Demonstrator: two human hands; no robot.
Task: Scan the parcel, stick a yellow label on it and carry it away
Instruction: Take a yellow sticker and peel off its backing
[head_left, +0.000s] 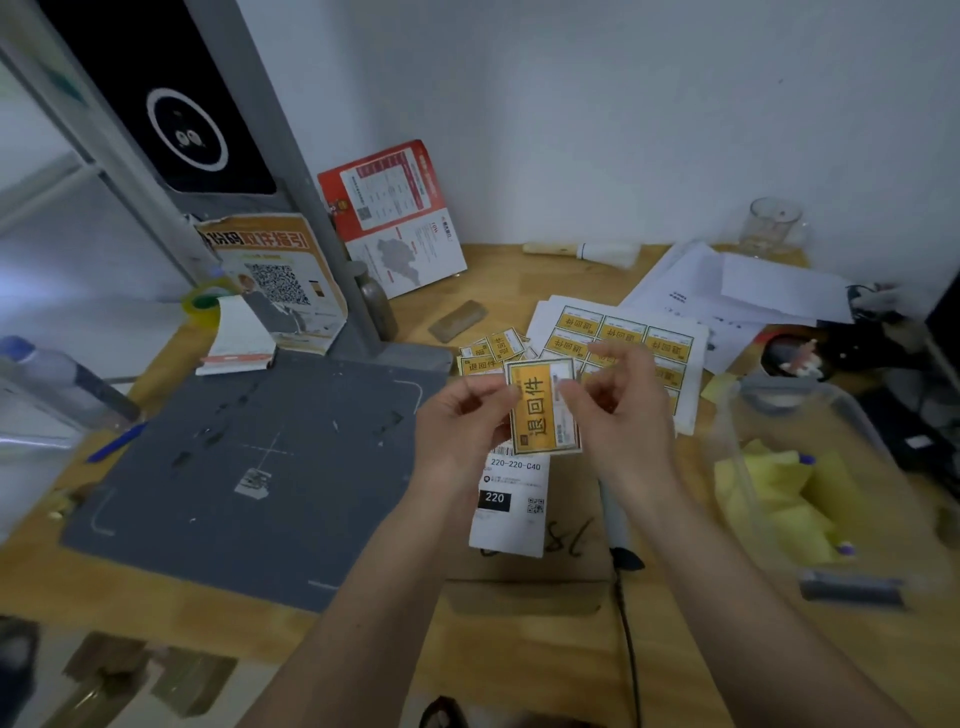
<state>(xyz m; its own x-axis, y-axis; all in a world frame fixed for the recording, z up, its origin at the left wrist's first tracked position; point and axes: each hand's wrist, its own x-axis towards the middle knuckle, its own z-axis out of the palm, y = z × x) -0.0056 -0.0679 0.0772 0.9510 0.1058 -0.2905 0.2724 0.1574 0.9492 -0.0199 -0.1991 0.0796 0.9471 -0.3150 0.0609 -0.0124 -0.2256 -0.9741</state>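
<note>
Both forearms reach forward over the wooden surface (519, 649), hands raised side by side. The left hand (462, 426) pinches the left edge of a yellow label (543, 408), its grip closed on it, fingers curled. The right hand (621, 410) pinches the label's right edge, thumb and forefinger closed on it. The parcel (540, 530), a flat cardboard box, lies on the surface directly beneath the hands.

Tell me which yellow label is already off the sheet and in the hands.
The upright yellow label, pinched by the left hand and right hand above the parcel. The others lie flat on the table or on their sheet.
</note>
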